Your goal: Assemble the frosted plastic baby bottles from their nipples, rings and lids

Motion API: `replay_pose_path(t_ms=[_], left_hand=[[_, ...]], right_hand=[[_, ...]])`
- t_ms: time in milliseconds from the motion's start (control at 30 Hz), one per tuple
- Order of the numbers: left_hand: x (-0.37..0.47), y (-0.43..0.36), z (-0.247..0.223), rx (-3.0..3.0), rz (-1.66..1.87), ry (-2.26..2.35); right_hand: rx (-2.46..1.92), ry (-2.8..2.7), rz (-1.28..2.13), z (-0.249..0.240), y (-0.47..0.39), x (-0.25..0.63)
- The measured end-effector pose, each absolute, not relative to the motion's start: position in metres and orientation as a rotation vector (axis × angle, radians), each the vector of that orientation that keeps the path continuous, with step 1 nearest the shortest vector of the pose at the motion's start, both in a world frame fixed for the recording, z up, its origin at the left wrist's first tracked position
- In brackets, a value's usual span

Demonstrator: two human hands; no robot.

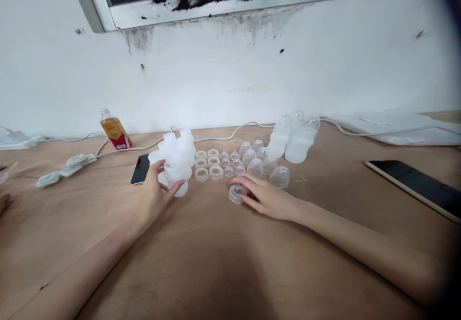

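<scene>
On the left, my left hand (158,188) has its thumb and fingers around a frosted white baby bottle (181,189) at the front of a cluster of similar bottles (182,149). My right hand (264,195) grips a clear collar ring with a teat in it (236,194), low on the table. Between the hands stand rows of clear collar rings (201,174), then small clear teats (228,171). Clear dome caps (279,177) sit behind my right hand. Farther back at the right, several capped bottles (297,148) stand together.
A phone (139,170) lies left of the bottles, and a larger phone (414,185) at the right. A drink bottle (115,130), a white cable (230,138) and plug adapters (68,169) are farther left and back. Plastic sheeting (392,128) lies by the wall.
</scene>
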State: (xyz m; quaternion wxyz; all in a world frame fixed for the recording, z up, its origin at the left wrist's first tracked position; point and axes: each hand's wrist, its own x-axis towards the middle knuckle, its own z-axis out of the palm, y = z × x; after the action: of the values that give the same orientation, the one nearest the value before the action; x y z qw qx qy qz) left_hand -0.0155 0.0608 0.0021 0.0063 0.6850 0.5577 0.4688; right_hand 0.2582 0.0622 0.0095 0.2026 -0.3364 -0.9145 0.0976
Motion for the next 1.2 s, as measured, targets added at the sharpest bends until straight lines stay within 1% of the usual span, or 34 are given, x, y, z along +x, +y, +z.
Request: replay_pose_path(t_ms=[133, 267, 333, 367, 433, 500, 567, 667, 800, 833, 900, 967, 1033, 1200], left_hand=[[-0.018, 0.061, 0.001, 2.269, 1.519, 1.714], [-0.02, 0.048, 0.011, 2.522, 1.635, 1.666], [-0.013, 0.039, 0.016, 2.678, 1.627, 1.578], [-0.007, 0.036, 0.018, 2.76, 1.556, 1.511], [0.012, 0.033, 0.019, 2.906, 1.228, 1.326], [0.036, 0.037, 0.017, 2.874, 0.908, 1.245], [0.057, 0.046, 0.012, 2.768, 0.709, 1.26], [0.073, 0.06, 0.004, 2.603, 0.639, 1.308], [0.066, 0.068, -0.003, 2.583, 0.693, 1.282], [0.063, 0.068, -0.004, 2.608, 0.708, 1.292], [0.059, 0.068, -0.006, 2.678, 0.731, 1.328], [0.058, 0.068, -0.006, 2.775, 0.724, 1.364], [0.058, 0.069, -0.007, 2.876, 0.711, 1.386], [0.059, 0.072, -0.009, 2.961, 0.723, 1.366]], right_hand=[[-0.946, -2.554, 0.27, 0.009, 0.062, 0.259], [-0.974, -2.542, 0.327, 0.011, 0.063, 0.259], [-1.012, -2.527, 0.365, 0.013, 0.063, 0.257], [-1.028, -2.52, 0.372, 0.014, 0.063, 0.254], [-1.042, -2.499, 0.355, 0.015, 0.064, 0.247], [-1.05, -2.469, 0.319, 0.014, 0.064, 0.237], [-1.073, -2.415, 0.29, 0.011, 0.066, 0.229], [-1.116, -2.273, 0.381, 0.002, 0.071, 0.224], [-1.136, -1.89, 0.878, -0.01, 0.082, 0.229], [-1.146, -1.796, 0.919, -0.012, 0.084, 0.231], [-1.184, -1.745, 0.785, -0.014, 0.085, 0.235], [-1.213, -1.858, 0.523, -0.015, 0.083, 0.238], [-1.217, -1.995, 0.357, -0.014, 0.08, 0.238], [-1.254, -2.088, 0.3, -0.016, 0.078, 0.237]])
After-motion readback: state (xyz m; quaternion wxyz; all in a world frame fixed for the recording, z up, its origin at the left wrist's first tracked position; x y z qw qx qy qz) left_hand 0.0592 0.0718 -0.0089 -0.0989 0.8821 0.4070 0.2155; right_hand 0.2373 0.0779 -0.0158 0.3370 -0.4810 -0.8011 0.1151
